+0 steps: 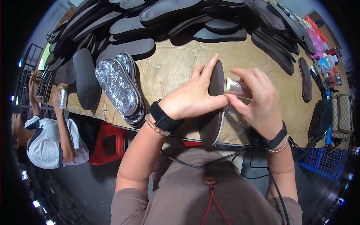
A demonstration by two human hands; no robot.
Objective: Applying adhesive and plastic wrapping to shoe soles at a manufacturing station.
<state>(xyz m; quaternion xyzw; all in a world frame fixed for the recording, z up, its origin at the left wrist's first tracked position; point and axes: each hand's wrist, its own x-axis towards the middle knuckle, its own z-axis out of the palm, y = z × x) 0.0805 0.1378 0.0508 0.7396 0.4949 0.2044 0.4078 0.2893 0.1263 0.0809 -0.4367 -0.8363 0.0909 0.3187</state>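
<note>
A dark brown shoe sole stands on its edge at the table's front, its long side running away from me. My left hand grips it across the middle, with the thumb on its right side and fingers over the far side. My right hand holds a small roll of clear film with a yellowish core, close beside the sole's right face. Loose clear film hangs below the roll, near the table edge. To the left lie soles wrapped in shiny clear film, stacked on one another.
Piles of dark soles line the back of the cardboard-covered table. Single soles lie at left and right. Bottles and a black bag sit at right. Cables cross my lap. At left, a co-worker holds a similar roll.
</note>
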